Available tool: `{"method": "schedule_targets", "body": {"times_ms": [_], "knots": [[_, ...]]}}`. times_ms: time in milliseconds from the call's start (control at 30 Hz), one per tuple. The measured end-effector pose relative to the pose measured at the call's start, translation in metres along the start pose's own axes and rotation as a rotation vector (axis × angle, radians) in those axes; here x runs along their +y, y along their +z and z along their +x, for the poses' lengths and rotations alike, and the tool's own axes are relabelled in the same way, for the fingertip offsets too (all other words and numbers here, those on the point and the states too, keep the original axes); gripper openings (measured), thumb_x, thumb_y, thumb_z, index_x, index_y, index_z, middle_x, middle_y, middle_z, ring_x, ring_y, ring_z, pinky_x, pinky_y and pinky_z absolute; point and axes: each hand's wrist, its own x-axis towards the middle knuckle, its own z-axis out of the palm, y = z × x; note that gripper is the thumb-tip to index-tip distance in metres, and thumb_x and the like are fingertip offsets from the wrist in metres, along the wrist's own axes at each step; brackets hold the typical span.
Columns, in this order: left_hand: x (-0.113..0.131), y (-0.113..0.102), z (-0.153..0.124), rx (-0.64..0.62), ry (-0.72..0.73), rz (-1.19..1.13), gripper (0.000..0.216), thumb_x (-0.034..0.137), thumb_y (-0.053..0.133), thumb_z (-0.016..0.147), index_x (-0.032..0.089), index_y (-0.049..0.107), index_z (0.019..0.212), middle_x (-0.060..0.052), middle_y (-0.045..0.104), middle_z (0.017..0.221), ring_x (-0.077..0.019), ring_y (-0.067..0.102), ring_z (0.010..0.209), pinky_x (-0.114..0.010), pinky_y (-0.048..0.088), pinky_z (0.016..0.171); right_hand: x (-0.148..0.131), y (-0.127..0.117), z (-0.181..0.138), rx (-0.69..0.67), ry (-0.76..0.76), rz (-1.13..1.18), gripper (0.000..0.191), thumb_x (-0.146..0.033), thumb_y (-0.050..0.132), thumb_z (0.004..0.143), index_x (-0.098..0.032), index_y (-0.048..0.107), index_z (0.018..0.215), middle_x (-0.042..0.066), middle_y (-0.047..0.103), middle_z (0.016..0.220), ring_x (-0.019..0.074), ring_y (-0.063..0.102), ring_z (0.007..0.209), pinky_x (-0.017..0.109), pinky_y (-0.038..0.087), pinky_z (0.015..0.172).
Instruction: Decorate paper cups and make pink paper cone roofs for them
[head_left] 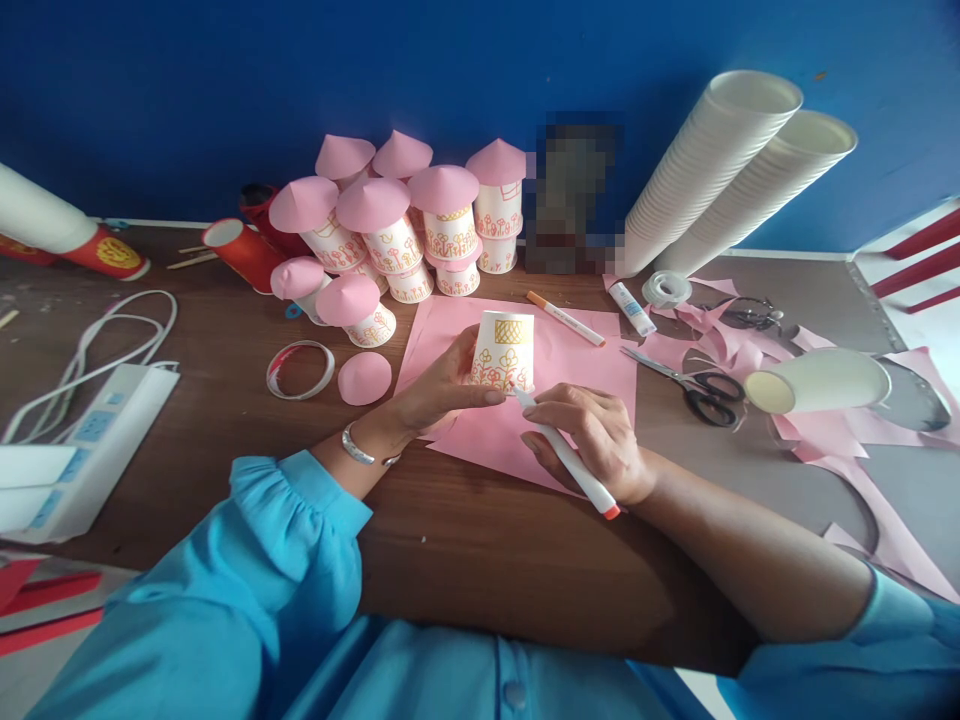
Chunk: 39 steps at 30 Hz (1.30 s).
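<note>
My left hand (450, 385) is closed around a white paper cup (505, 345), thumb along its lower edge. Orange and red flowers and a yellow lattice window are drawn on the cup's side. In my right hand (596, 435) is a white marker (576, 468) with an orange-red end, its tip touching or very close to the bottom of the drawing. Pink paper sheets (592, 345) lie beneath both hands. On them, just behind the cup, rests an orange-capped marker (566, 318).
Several decorated cups with pink cone tops (373, 205) stand at the back. To the right are scissors (694, 385), a glue tube (632, 308), clear tape (667, 288), tall cup stacks (712, 165) and pink scraps (832, 430). Left are a tape roll (330, 370) and a power strip (124, 430).
</note>
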Motion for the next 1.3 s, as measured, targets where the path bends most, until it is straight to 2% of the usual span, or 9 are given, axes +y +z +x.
{"method": "schedule_targets", "body": {"times_ms": [600,1300], "knots": [[-0.003,-0.0009,-0.002,0.036,-0.022,0.057,0.076,0.031,0.097,0.062,0.026,0.055,0.126,-0.002,0.063,0.106,-0.0213,0.061,0.098,-0.035,0.049,0.087,0.0008,0.0033,-0.0021,0.007,0.035,-0.003,0.022,-0.013,0.062,0.094,-0.021,0.056,0.113,0.004,0.069,0.081,0.0187,0.068,0.066,0.029,0.055,0.058],[-0.003,-0.0024,-0.0011,-0.003,-0.025,0.058,0.076,0.026,0.096,0.064,0.026,0.054,0.127,-0.003,0.064,0.106,-0.0218,0.063,0.099,-0.036,0.051,0.088,0.0014,0.0032,-0.002,-0.008,0.037,0.003,0.025,-0.014,0.061,0.095,-0.021,0.056,0.118,0.003,0.07,0.083,0.0184,0.068,0.066,0.029,0.054,0.058]]}}
